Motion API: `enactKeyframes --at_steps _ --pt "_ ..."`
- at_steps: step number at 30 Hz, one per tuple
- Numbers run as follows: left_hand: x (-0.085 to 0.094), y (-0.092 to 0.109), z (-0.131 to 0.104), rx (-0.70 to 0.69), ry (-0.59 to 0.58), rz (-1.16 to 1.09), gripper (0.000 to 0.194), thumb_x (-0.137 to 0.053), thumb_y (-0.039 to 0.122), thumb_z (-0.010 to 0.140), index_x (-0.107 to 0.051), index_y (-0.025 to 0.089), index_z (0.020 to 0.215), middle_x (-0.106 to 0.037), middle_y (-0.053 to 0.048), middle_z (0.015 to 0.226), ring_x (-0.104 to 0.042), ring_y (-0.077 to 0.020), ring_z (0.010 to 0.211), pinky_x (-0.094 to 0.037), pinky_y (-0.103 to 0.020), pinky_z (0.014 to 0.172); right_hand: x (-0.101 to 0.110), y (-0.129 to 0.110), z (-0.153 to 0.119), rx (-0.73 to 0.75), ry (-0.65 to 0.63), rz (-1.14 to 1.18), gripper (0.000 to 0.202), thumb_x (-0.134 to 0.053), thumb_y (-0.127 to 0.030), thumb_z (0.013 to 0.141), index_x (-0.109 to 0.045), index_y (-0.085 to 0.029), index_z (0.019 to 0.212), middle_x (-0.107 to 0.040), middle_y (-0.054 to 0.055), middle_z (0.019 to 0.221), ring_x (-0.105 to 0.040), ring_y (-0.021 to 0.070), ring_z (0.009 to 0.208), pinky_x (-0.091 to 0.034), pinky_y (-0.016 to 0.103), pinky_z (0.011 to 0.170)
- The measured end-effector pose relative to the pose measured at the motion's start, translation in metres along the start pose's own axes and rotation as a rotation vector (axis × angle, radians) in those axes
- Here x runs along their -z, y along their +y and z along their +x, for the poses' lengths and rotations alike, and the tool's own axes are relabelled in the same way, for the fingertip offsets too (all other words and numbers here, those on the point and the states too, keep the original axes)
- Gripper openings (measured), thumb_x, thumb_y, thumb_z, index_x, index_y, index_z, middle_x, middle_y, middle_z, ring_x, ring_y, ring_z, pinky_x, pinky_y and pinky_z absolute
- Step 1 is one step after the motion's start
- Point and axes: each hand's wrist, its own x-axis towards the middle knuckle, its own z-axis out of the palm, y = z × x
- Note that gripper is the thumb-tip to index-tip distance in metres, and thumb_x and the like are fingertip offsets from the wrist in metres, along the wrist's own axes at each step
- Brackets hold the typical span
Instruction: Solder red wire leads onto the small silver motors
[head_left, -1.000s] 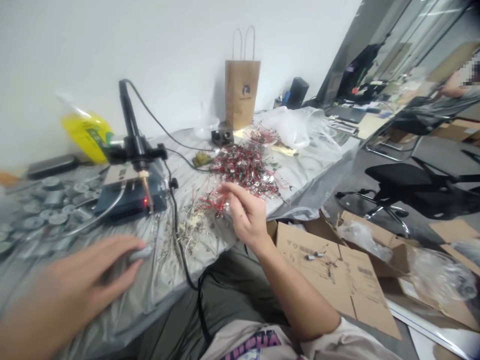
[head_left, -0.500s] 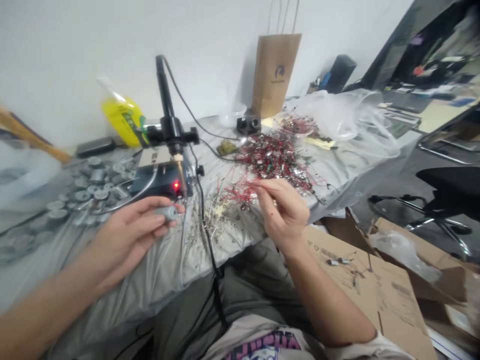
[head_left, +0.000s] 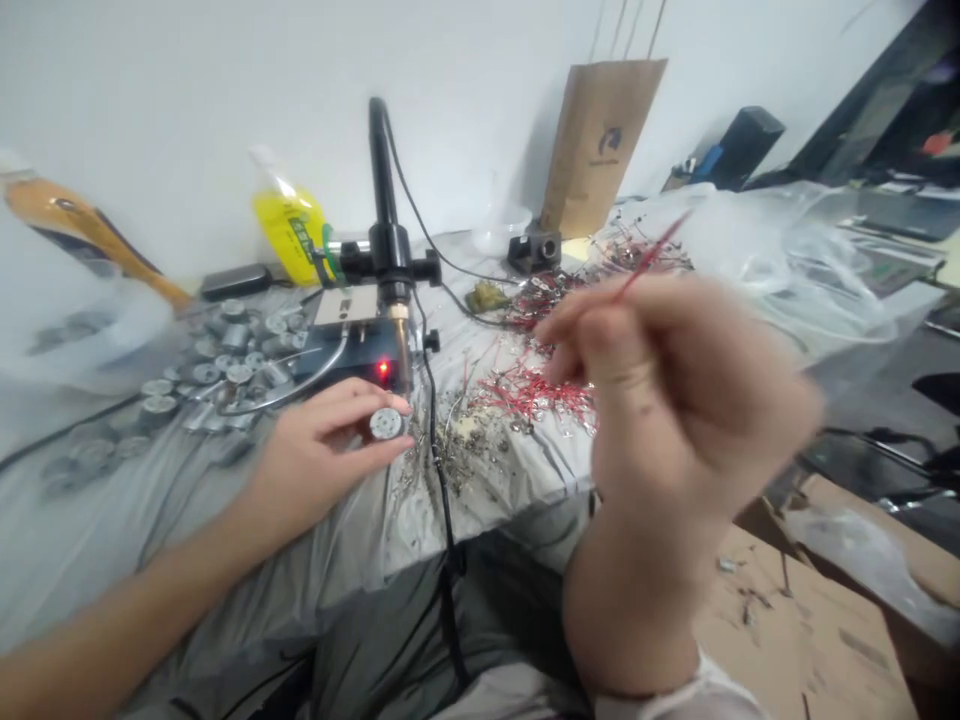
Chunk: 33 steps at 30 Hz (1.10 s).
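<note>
A person's left hand [head_left: 322, 450] pinches a small round motor [head_left: 386, 423] between fingertips, just in front of the soldering station [head_left: 352, 345] with its red light. The right hand [head_left: 675, 400], raised nearer the camera and right of the station, grips a thin red wire [head_left: 649, 255] slanting upward.

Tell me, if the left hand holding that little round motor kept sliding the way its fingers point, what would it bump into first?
Probably the black cable just past the left hand and its motor, then the pile of red wires; depth is uncertain.
</note>
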Motion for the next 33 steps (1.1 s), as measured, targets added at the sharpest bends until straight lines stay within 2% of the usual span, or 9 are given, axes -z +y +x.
enactKeyframes --at_steps 3,6,11,13,16,21,27,30,33 --pt "-0.001 -0.003 -0.003 -0.151 0.008 0.199 0.016 -0.083 0.036 0.091 -0.085 0.028 0.105 -0.078 -0.001 0.111 -0.071 -0.0184 0.092 -0.056 -0.025 0.073 -0.022 0.005 -0.02 -0.1 -0.096 0.172 0.023 -0.061 -0.021 0.111 -0.067 -0.031 0.131 -0.076 -0.002 0.092 -0.069 0.0137 0.067 -0.061 0.032 0.062" --pt "-0.005 -0.008 -0.001 -0.178 0.003 0.253 0.023 -0.078 0.039 0.098 -0.082 0.028 0.118 -0.08 -0.001 0.114 -0.072 -0.0156 0.083 -0.057 -0.024 0.069 -0.04 0.016 -0.031 -0.111 -0.197 0.196 0.018 -0.062 -0.02 0.11 -0.068 -0.027 0.125 -0.078 0.0 0.097 -0.073 0.0136 0.075 -0.062 0.031 0.07" --pt "-0.012 -0.014 0.002 -0.113 0.027 0.169 0.043 -0.083 0.038 0.091 -0.074 0.03 0.132 -0.078 0.001 0.102 -0.075 -0.0179 0.087 -0.062 -0.026 0.077 -0.055 0.02 -0.029 -0.068 -0.1 0.082 0.016 -0.066 -0.014 0.105 -0.078 -0.024 0.107 -0.078 0.001 0.094 -0.069 0.0143 0.078 -0.057 0.03 0.07" --pt "-0.013 -0.015 0.001 -0.079 0.075 0.097 0.038 -0.086 0.038 0.088 -0.07 0.03 0.121 -0.077 0.001 0.104 -0.076 -0.0185 0.091 -0.062 -0.026 0.075 -0.056 0.019 -0.029 -0.073 -0.081 0.082 0.018 -0.065 -0.012 0.104 -0.079 -0.022 0.105 -0.077 0.001 0.091 -0.067 0.0134 0.076 -0.056 0.028 0.069" --pt "-0.011 -0.014 0.001 -0.097 0.111 0.087 0.028 -0.087 0.038 0.088 -0.066 0.028 0.104 -0.073 0.003 0.094 -0.071 -0.0162 0.08 -0.057 -0.025 0.068 -0.056 0.017 -0.029 -0.052 -0.058 0.099 0.019 -0.064 -0.008 0.101 -0.08 -0.019 0.104 -0.075 0.0 0.087 -0.065 0.0107 0.074 -0.055 0.026 0.07" --pt "-0.009 -0.013 0.001 -0.146 0.092 0.144 0.024 -0.088 0.041 0.087 -0.077 0.035 0.108 -0.078 0.005 0.09 -0.071 -0.0178 0.075 -0.06 -0.03 0.071 -0.059 0.01 -0.024 -0.025 -0.004 0.092 0.018 -0.066 -0.008 0.1 -0.08 -0.02 0.103 -0.075 0.0 0.087 -0.064 0.0102 0.072 -0.05 0.025 0.062" --pt "-0.007 -0.006 0.0 -0.262 0.13 0.134 0.027 -0.086 0.039 0.09 -0.081 0.038 0.117 -0.081 0.004 0.1 -0.073 -0.0171 0.07 -0.063 -0.029 0.062 -0.069 0.007 -0.016 -0.071 0.22 0.137 0.018 -0.066 -0.012 0.102 -0.081 -0.022 0.105 -0.076 -0.001 0.088 -0.066 0.0101 0.069 -0.055 0.027 0.064" --pt "-0.004 -0.004 0.0 -0.338 0.113 0.181 0.028 -0.078 0.034 0.099 -0.079 0.039 0.126 -0.078 0.003 0.108 -0.073 -0.0148 0.072 -0.062 -0.027 0.065 -0.072 0.009 -0.019 -0.076 0.227 0.127 0.018 -0.067 -0.013 0.102 -0.081 -0.023 0.105 -0.075 -0.001 0.087 -0.066 0.0109 0.069 -0.055 0.028 0.065" --pt "-0.003 -0.005 0.0 -0.319 0.1 0.132 0.029 -0.077 0.034 0.1 -0.078 0.039 0.128 -0.077 0.003 0.102 -0.073 -0.0142 0.069 -0.062 -0.027 0.065 -0.073 0.01 -0.024 -0.064 0.163 0.126 0.019 -0.066 -0.012 0.102 -0.081 -0.023 0.105 -0.074 -0.001 0.088 -0.064 0.0105 0.07 -0.053 0.028 0.064"
